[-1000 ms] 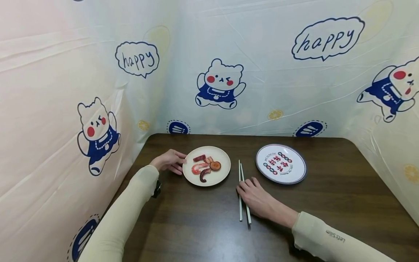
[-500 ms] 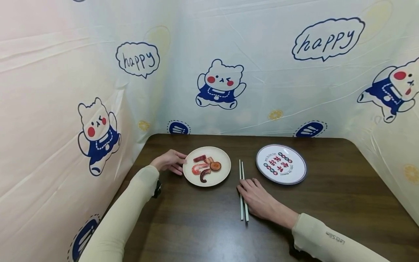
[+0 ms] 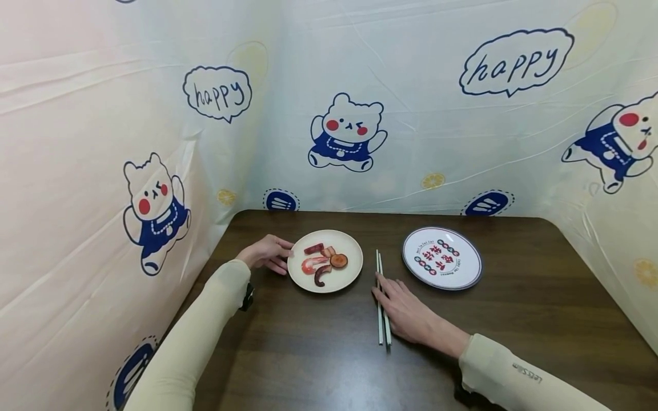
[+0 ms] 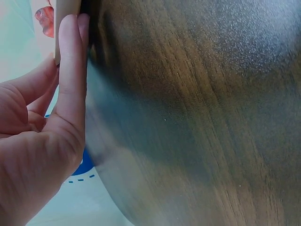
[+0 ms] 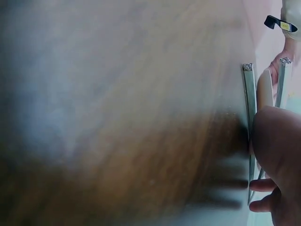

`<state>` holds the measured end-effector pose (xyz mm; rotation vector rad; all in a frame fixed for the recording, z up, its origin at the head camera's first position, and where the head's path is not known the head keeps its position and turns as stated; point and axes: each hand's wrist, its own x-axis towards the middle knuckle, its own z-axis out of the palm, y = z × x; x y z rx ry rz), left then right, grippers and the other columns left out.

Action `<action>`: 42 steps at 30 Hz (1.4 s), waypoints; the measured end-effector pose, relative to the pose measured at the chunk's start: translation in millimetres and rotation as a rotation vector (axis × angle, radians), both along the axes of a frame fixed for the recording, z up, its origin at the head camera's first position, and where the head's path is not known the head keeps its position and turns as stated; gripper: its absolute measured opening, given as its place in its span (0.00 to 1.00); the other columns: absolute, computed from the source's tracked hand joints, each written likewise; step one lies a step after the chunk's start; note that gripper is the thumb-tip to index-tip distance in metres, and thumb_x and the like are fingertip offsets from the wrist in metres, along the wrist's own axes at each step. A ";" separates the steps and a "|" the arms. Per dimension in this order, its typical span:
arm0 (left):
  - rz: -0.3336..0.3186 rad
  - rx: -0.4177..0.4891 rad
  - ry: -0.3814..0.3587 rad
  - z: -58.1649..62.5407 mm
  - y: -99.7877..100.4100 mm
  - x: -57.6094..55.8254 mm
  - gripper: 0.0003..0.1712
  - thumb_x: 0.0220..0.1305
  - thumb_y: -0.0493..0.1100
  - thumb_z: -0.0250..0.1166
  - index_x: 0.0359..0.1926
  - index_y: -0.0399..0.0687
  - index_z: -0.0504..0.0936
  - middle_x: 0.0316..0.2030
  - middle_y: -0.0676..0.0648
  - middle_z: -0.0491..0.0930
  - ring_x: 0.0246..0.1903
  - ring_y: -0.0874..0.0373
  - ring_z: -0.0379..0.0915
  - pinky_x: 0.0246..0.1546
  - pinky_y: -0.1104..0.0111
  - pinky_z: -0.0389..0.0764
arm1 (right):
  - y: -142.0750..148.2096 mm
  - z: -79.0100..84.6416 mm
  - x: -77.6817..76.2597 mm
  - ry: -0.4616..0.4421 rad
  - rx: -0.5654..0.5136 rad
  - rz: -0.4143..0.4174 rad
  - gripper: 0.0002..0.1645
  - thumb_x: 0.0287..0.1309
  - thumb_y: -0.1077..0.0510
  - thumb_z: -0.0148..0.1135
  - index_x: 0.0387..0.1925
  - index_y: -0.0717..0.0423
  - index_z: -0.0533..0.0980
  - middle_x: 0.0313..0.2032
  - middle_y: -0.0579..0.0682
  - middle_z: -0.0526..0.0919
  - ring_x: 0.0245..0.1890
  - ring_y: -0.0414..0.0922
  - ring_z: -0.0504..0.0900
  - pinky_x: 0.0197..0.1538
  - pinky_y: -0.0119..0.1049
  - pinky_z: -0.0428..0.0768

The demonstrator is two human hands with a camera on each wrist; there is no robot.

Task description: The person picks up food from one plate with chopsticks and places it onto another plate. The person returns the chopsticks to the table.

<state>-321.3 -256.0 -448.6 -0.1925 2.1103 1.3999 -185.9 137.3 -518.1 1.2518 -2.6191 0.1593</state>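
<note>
At the left, a cream plate bears small food pieces: a pink shrimp, a dark curled tentacle-like piece, a brown round slice and reddish-brown chunks. My left hand pinches the plate's left rim; the left wrist view shows the thumb and fingers on either side of the rim. My right hand holds a pair of pale chopsticks just right of the plate. Close together, they point away from me. In the right wrist view, their square butt ends stand apart.
A white plate with a blue rim and red lettering lies on the right side of the dark wooden table. Printed cloth hangs round the back and sides of the table.
The chopsticks' near ends have come closer together. My right fingers have shifted slightly along them. The left hand and the cream plate have stayed in place.
</note>
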 end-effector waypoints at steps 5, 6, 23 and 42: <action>0.002 -0.006 0.010 0.4 0.5 1.2 0.28 0.79 0.34 0.60 0.76 0.34 0.69 0.41 0.38 0.85 0.26 0.54 0.85 0.35 0.58 0.92 | -0.5 0.7 -2.4 -0.050 -0.026 0.005 0.32 0.61 0.67 0.65 0.66 0.73 0.72 0.71 0.77 0.63 0.69 0.68 0.70 0.65 0.64 0.77; 0.001 -0.008 0.011 0.2 0.4 1.2 0.28 0.79 0.34 0.60 0.76 0.34 0.69 0.41 0.38 0.85 0.26 0.54 0.84 0.35 0.58 0.92 | -0.5 1.2 -3.1 -0.062 -0.026 0.004 0.32 0.61 0.67 0.65 0.66 0.73 0.72 0.72 0.77 0.62 0.70 0.69 0.69 0.65 0.64 0.77; 0.003 0.004 0.009 -2.5 -2.7 -2.9 0.28 0.78 0.34 0.60 0.75 0.35 0.70 0.39 0.39 0.84 0.26 0.54 0.84 0.36 0.57 0.92 | -1.7 6.0 -9.7 -0.141 0.017 -0.004 0.32 0.64 0.70 0.58 0.70 0.73 0.68 0.71 0.80 0.60 0.71 0.72 0.65 0.69 0.65 0.73; 0.003 -0.006 0.004 -1.2 -1.5 -1.7 0.28 0.79 0.34 0.60 0.75 0.35 0.70 0.40 0.38 0.85 0.26 0.54 0.85 0.36 0.58 0.92 | -0.8 7.9 -6.6 -0.167 0.071 0.009 0.33 0.69 0.68 0.55 0.73 0.71 0.66 0.73 0.78 0.60 0.74 0.69 0.63 0.70 0.66 0.72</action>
